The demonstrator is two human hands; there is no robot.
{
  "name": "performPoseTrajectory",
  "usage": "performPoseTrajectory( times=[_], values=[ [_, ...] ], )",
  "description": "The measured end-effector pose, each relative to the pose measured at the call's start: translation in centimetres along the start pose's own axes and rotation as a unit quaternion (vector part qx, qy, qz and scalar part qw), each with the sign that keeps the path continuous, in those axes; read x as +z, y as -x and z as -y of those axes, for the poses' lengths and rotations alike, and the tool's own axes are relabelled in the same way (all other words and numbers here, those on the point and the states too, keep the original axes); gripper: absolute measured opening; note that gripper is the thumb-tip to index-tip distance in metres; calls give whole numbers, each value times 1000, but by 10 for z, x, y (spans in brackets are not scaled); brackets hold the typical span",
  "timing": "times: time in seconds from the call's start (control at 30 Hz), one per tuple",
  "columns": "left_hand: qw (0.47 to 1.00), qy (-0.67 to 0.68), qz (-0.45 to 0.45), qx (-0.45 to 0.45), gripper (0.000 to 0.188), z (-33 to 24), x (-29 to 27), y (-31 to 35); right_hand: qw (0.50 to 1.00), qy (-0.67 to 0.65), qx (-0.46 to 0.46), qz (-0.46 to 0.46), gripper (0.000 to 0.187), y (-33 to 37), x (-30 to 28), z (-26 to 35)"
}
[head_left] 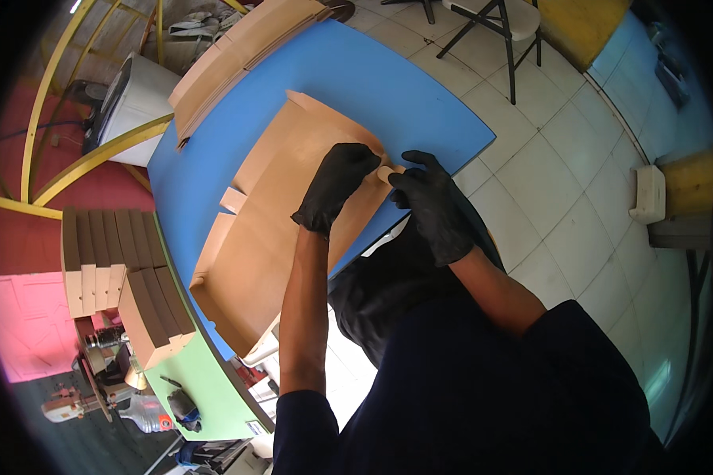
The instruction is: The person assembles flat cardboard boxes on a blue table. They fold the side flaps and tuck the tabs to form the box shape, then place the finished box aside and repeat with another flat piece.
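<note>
A brown cardboard box [273, 190], partly folded, lies across the blue table in front of me. Its left end wall stands up, and a side flap [233, 199] sticks out along its far edge. My left hand [342, 184], in a black glove, is closed at the right-end corner, fingertips pinching the cardboard. Just right of it, my black-gloved right hand [434, 207] grips a curled end flap [385, 173] between thumb and fingers, with the index finger lifted. The fingertips partly hide that corner.
Flat cardboard blanks [234, 59] are stacked at the blue table's [420, 87] far edge. Folded boxes [154, 309] stand in rows on the green table [222, 396] to the left, near a dark tool. Yellow metal bars [103, 158] rise behind. A folding chair [503, 24] stands on the tiled floor.
</note>
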State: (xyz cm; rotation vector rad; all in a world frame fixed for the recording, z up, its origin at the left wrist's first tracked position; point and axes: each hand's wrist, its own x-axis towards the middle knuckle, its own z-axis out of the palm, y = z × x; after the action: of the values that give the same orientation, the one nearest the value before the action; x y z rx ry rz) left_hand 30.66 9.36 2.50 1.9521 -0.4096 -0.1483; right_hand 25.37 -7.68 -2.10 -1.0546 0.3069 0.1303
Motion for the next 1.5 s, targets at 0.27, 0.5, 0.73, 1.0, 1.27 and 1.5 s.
performPoseTrajectory(
  times=[0.27,0.5,0.73,1.0,1.27,1.5],
  values=[
    [997,54,-14,-52,23,4,1,-1,999,26,-6,-24,56,-3,8,0],
    [989,57,0,-140,22,1,2,0,998,49,-26,-34,50,-7,6,-3],
    [987,63,5,-145,20,5,3,-1,999,32,-31,-16,49,-9,5,0],
    [989,57,39,-129,18,3,0,-2,996,82,-9,-22,48,-17,7,2],
    [988,72,39,-128,15,14,5,0,987,151,11,58,50,-12,-6,31],
    [995,-69,-56,-40,26,9,16,14,973,216,-80,11,39,-18,-34,52]
  ],
)
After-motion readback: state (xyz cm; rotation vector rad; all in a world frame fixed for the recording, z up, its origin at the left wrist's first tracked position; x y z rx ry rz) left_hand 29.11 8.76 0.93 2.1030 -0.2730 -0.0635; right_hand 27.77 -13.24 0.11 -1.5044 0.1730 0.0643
